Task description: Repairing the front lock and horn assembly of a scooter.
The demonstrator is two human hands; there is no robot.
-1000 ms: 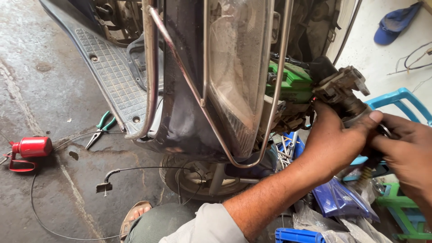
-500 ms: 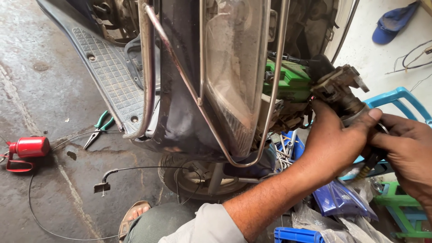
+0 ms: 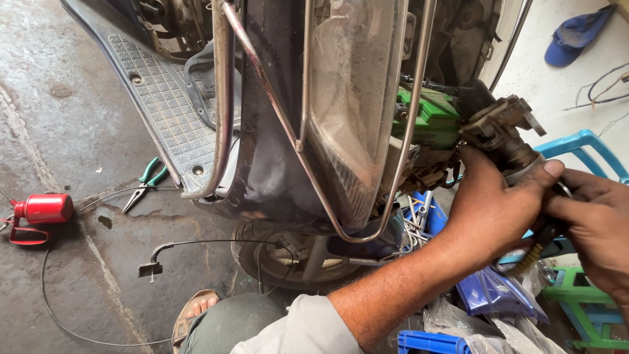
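A dark scooter front (image 3: pixel 275 151) with a clear headlight lens (image 3: pixel 350 98) and a chrome guard rail (image 3: pixel 226 98) fills the middle. At its right, a grimy handlebar switch housing (image 3: pixel 501 128) sticks out beside a green part (image 3: pixel 426 118). My left hand (image 3: pixel 495 210) wraps around the handlebar just below the housing. My right hand (image 3: pixel 593 223) grips the same bar end from the right, fingers closed on a dark grip.
A red oil can (image 3: pixel 42 208) and green-handled pliers (image 3: pixel 145 183) lie on the wet concrete at left. A loose black cable (image 3: pixel 196 244) runs by the front wheel (image 3: pixel 282 259). Blue and green plastic stools (image 3: pixel 576 288) and a blue tool tray (image 3: pixel 426 342) crowd the right.
The view has shifted slightly. Both hands stay on the handlebar end, with my left hand a little lower and its grip adjusted.
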